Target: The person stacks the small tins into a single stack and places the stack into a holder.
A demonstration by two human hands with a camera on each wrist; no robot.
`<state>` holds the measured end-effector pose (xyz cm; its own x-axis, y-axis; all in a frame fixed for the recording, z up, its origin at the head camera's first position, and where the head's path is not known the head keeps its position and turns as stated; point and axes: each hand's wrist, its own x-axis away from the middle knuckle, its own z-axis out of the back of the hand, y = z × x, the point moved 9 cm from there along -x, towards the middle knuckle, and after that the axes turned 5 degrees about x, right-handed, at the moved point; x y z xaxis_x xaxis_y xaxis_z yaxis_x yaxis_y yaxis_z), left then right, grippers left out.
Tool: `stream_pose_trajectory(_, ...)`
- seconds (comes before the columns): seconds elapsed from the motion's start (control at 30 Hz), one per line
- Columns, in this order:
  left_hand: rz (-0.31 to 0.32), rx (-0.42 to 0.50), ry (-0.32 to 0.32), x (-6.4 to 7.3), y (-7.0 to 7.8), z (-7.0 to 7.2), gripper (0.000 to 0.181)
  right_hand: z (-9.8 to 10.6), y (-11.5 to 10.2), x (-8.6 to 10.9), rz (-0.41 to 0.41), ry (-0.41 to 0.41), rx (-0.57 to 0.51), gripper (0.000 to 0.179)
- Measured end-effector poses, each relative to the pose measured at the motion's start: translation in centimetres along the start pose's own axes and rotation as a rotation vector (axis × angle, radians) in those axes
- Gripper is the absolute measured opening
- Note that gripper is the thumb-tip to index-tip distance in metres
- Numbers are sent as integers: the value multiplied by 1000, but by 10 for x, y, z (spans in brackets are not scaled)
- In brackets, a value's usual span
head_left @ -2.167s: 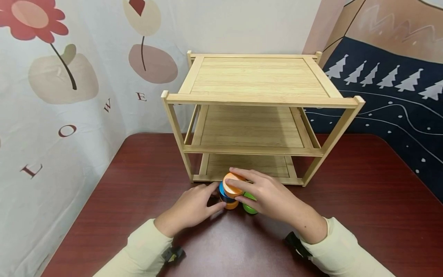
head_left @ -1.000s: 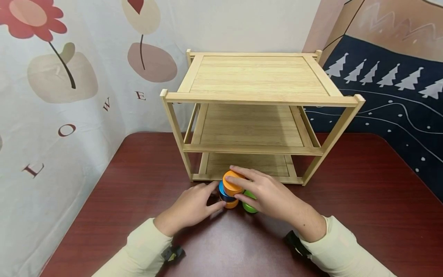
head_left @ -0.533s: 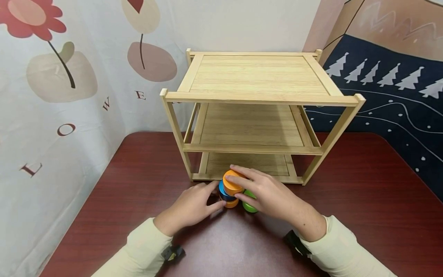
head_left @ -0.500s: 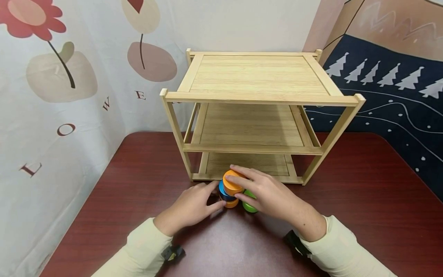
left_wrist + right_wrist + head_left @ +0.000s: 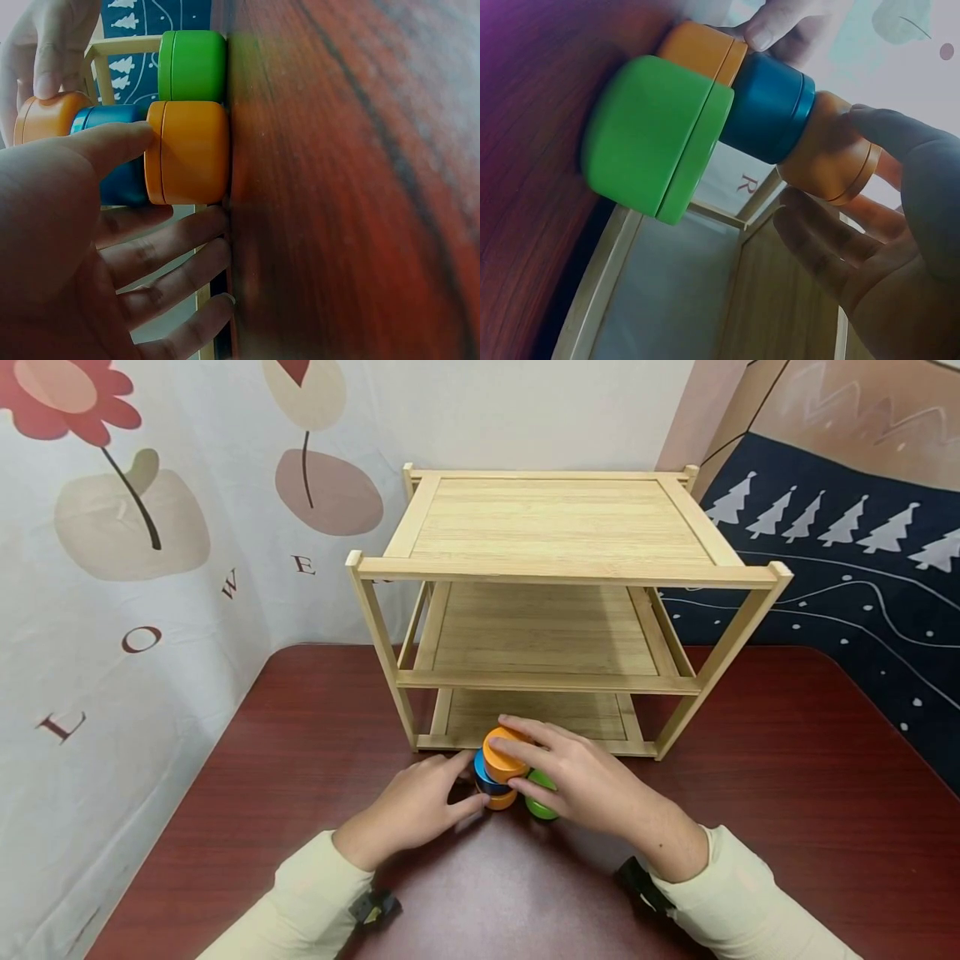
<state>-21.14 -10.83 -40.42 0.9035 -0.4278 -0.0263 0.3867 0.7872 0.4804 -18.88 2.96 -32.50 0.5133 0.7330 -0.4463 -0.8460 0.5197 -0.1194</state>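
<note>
Three small round lidded tins stand in a stack before the shelf. An orange tin (image 5: 191,154) is at the bottom, on the table; a blue tin (image 5: 769,105) sits on it. The upper orange tin (image 5: 501,768) tops the stack, off-centre and tilted over the blue one. My right hand (image 5: 585,777) holds this top tin between thumb and fingers. From the left side my left hand (image 5: 408,810) steadies the stack, its thumb tip at the lower orange tin's lid and its index finger on the far side. A green tin (image 5: 649,139) stands alongside, partly hidden by the right hand in the head view.
A three-tier wooden shelf (image 5: 555,522) stands just behind the tins, its bottom rail close to them. The dark red table (image 5: 262,793) spreads out on both sides. A printed curtain (image 5: 187,635) hangs at the back and left.
Both hands and the tins keep almost the same places. The pale shine on the upper orange tin's lid has gone, and its lid now shows plain orange.
</note>
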Motion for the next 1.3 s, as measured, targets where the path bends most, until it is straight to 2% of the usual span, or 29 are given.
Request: stream_pose_trajectory(1.3, -12, 20, 5, -1, 0, 0, 40, 4, 3, 1, -17, 6, 23, 46)
